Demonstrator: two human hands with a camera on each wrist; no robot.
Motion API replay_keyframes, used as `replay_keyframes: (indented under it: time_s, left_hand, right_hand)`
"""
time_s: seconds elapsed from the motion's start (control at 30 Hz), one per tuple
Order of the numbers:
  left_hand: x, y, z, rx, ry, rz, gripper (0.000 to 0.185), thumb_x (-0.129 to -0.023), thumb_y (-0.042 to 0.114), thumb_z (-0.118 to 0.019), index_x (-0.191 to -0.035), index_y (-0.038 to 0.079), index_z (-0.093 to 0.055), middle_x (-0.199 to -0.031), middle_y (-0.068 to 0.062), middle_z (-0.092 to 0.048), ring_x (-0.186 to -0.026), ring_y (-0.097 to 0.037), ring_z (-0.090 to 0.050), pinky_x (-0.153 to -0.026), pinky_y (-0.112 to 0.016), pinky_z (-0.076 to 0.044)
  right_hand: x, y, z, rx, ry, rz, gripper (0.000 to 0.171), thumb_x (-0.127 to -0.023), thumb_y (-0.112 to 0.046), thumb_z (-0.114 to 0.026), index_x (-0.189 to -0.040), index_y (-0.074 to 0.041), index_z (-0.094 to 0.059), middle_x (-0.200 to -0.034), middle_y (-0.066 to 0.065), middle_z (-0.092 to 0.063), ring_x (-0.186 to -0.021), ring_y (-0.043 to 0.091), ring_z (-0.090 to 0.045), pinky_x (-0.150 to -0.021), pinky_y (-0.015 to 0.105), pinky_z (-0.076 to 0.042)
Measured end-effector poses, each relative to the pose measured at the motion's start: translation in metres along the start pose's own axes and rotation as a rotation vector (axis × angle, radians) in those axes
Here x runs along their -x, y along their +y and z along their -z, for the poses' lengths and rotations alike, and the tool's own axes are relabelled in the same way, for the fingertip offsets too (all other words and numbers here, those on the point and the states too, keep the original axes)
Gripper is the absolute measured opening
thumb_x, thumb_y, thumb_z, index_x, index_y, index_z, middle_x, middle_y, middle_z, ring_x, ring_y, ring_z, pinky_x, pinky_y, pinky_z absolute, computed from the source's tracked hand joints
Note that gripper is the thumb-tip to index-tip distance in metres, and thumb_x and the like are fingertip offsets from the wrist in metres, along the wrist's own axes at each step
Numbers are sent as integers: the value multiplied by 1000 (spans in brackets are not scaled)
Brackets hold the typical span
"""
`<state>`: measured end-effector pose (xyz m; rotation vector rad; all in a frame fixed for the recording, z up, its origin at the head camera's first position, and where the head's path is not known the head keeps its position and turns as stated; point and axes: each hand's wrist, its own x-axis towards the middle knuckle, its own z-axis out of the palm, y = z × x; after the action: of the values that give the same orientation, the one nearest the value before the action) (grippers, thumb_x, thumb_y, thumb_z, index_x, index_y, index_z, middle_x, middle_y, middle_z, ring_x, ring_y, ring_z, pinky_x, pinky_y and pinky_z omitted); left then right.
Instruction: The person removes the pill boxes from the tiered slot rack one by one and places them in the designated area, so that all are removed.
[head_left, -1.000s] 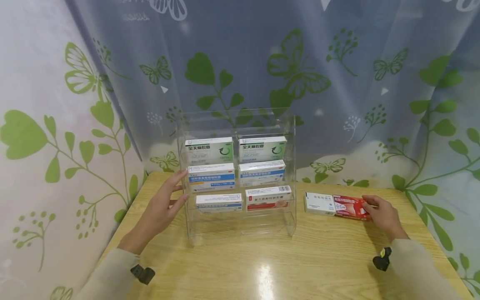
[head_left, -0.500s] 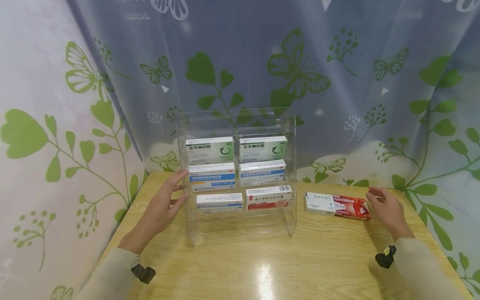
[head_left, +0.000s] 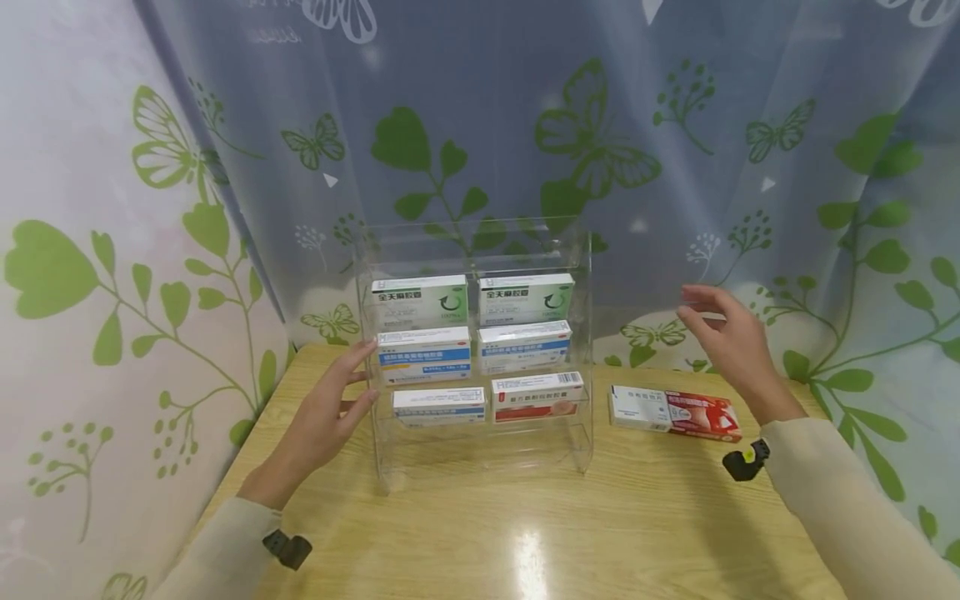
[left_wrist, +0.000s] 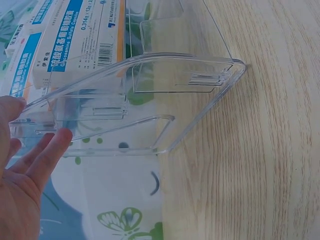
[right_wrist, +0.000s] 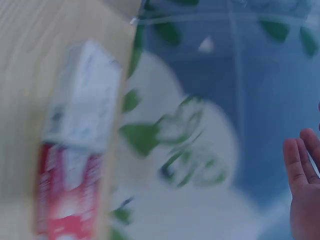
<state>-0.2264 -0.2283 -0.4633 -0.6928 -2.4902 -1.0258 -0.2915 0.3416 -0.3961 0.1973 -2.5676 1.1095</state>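
The right wrist view is smeared, so the red and white box there shows no readable print. Seen close through the clear rack, one blue-striped box reads "0.314g x 12" and "Glucosamine Sulfate Capsules". The left hand lies with straight fingers against the rack's left side wall. The right hand hangs spread in the air, holding nothing, above the red and white box lying on the worktop right of the rack.
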Motion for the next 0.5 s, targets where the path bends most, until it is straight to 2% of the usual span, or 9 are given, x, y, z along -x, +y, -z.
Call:
replay_keyframes:
  time_s: [0.1,0.23,0.4,0.47,0.5]
  left_hand:
    - [0,0,0,5,2,4,75,-105,-2,-68,-171,16,-34,-172,-24,-38,-126,-50,-69,-86,-47,-72]
    - [0,1,0,-4,5,1,75,-105,-2,-68,-170,15,-34,-172,-24,-38,-126,-50,-69,-86,-47,-72]
    - [0,1,0,-4,4,2,75,-105,-2,-68,-170,15,-34,-172,-25,-38,-125,-50,-69,-85,-46,-72]
    - [1,1,-1,0,4,-2,76,-105,-3,-68,-170,15,-34,-172,-24,-38,-125,-50,-69,-85,-45,-72]
    - [1,0,-1,2,5,-7,76,-105,-3,-68,-170,15,-34,-172,-24,-38,-125,-50,-69,-85,-45,-72]
  right_hand:
    - [-10,-32,-5,-37,-4,80,50,-111,-37,-66,-154,-13,-60,-148,13,-66,-116,-11,-55,-94,0,-46]
    - [-21,-66,-13,-78,2,196,44,-109,-27,-70,-150,-14,-64,-143,15,-68,-115,-11,-59,-96,4,-51]
    - [-30,-101,-27,-82,13,325,39,-105,-15,-76,-144,-10,-69,-137,14,-73,-121,19,-71,-97,4,-52]
    - [-33,-109,-33,-74,10,375,39,-103,-12,-77,-141,-7,-70,-136,14,-73,-123,31,-70,-101,14,-58]
    - [-34,-113,-36,-71,5,392,39,-103,-11,-78,-141,-7,-70,-135,14,-74,-123,33,-70,-102,21,-61]
